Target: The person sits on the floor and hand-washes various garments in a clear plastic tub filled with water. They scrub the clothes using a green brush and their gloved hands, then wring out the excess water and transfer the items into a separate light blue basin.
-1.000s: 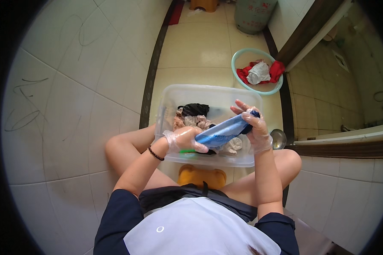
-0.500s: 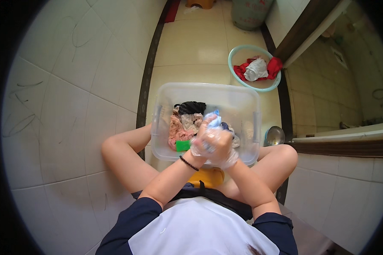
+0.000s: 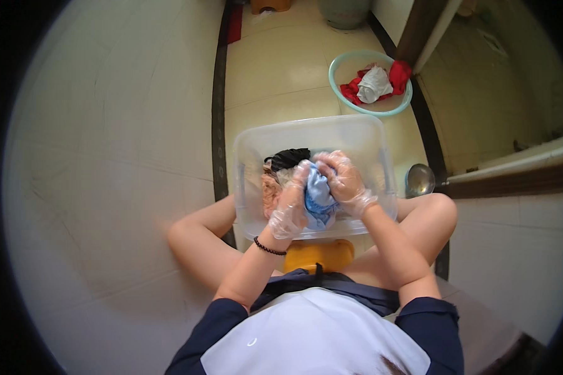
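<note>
Over a clear plastic tub I hold a light-blue cloth item, bunched between both hands. My left hand, in a thin clear glove with a dark beaded band at the wrist, grips its left edge. My right hand, gloved the same way, has its fingers curled over the top right of the cloth. Left of my hands lie a black garment and a pink garment, crumpled in the tub. What lies beneath my hands is hidden.
A pale green basin with red cloth and white cloth stands at the far right. A metal bowl sits right of the tub. A yellow stool is between my legs, and a tiled wall rises at left.
My hands, pressed together around the blue cloth half a second ago, have moved apart, and the cloth has spread between them. The green block seen in the tub before is now out of sight.
</note>
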`<state>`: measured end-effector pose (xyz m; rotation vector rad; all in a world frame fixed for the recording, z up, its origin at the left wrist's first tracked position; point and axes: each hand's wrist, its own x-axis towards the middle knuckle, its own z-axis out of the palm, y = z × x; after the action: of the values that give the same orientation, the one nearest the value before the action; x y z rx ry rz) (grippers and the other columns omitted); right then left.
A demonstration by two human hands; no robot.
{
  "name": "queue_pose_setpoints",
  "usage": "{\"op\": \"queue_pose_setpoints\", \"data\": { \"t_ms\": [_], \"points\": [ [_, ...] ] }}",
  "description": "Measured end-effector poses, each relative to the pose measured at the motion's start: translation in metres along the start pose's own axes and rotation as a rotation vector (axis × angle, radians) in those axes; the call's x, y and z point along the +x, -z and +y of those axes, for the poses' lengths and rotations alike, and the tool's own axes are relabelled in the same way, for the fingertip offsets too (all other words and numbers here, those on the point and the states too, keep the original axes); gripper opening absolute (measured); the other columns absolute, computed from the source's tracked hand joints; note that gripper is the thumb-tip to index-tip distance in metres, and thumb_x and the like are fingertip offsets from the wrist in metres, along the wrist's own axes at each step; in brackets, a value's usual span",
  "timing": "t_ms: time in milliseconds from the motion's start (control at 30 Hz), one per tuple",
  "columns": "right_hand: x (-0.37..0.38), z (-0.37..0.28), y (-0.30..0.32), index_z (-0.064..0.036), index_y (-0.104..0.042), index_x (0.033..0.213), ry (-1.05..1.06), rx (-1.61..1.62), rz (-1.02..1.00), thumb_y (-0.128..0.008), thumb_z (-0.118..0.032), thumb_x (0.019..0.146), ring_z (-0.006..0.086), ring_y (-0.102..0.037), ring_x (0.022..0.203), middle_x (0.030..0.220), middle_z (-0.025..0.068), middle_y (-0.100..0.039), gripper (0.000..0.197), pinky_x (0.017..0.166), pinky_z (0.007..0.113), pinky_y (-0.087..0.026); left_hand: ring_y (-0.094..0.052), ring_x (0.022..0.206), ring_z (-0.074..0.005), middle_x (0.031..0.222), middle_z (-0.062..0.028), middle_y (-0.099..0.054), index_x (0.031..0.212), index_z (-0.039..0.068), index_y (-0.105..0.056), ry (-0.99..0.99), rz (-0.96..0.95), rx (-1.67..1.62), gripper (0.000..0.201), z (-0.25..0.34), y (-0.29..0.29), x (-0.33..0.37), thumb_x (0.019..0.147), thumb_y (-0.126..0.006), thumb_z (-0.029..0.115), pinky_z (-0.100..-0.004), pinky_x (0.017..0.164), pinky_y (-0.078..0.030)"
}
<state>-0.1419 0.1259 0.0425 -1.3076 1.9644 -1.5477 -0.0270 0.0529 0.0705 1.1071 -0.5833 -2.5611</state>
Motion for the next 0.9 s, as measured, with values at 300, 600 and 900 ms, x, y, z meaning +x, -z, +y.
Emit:
{"op": "queue_pose_setpoints", "data": {
  "t_ms": [300,600,900],
  "points": [
    [-0.007,0.011,0.019,-0.0044,-0.064,0.089,-0.338,0.151,-0.504,-0.078,-0.006,0.062,0.0242,-0.053,0.100,0.110,0.0108,-0.054,0.031,0.088,0.031,-0.042,-0.057,0.080,-0.0128,0.090,-0.0043,-0.061,0.107,0.001,-0.055,-0.562,0.086,0.934,0.039,0.059,0.066,0.027,0.082,-0.067,0.028,-0.0253,0.072,-0.049],
    [0.008,0.004,0.034,-0.0043,-0.047,0.117,-0.534,1.148,0.072,-0.070,-0.009,0.078,0.0186,-0.058,0.096,0.119,0.0135,-0.052,0.045,0.079,0.029,-0.051,-0.053,0.099,-0.0152,0.102,-0.0049,-0.056,0.117,0.004,-0.053,-0.391,-0.477,1.206,0.045,0.025,0.053,0.002,0.079,-0.069,0.022,-0.0272,0.091,-0.041],
    [-0.026,-0.055,-0.024,-0.0101,-0.060,0.089,0.520,-0.043,0.273,-0.068,-0.017,0.067,0.0301,-0.059,0.073,0.082,0.0127,-0.059,0.025,0.070,0.036,-0.050,-0.056,0.093,-0.0165,0.109,-0.0038,-0.058,0.116,0.012,-0.051,-0.178,-0.411,-0.207,0.033,-0.024,0.019,0.000,0.093,-0.050,0.036,-0.0298,0.081,-0.048]
  ]
}}
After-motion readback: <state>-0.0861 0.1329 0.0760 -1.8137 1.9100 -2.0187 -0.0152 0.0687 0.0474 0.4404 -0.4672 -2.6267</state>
